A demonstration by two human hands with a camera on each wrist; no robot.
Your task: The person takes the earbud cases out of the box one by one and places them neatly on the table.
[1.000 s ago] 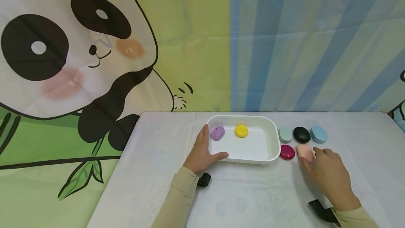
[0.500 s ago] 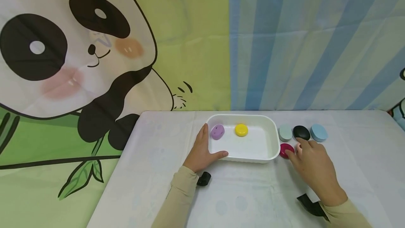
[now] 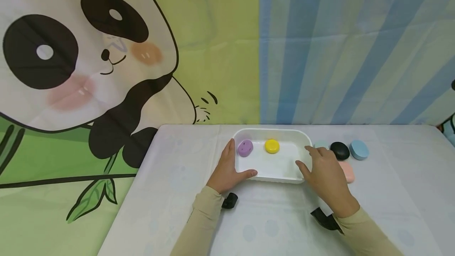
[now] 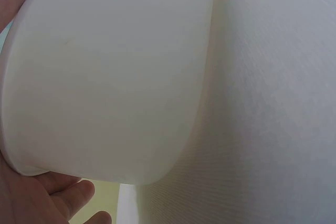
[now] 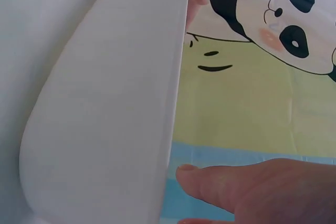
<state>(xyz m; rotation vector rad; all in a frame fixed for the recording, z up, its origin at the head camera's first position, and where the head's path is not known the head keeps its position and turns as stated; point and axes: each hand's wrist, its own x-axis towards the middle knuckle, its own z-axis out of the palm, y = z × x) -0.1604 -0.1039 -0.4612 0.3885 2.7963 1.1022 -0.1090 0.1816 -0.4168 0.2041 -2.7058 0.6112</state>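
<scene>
the left hand [image 3: 227, 169] holds the white tray's [image 3: 284, 174] left end. the right hand [image 3: 321, 169] is over its right end, and i can't tell if it holds anything. two pebbles lie inside, purple [image 3: 245, 148] and yellow [image 3: 271, 145]. no writing anywhere.

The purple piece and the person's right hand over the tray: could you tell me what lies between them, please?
In the head view, the yellow piece and bare tray floor lie between the purple piece and the right hand.
</scene>
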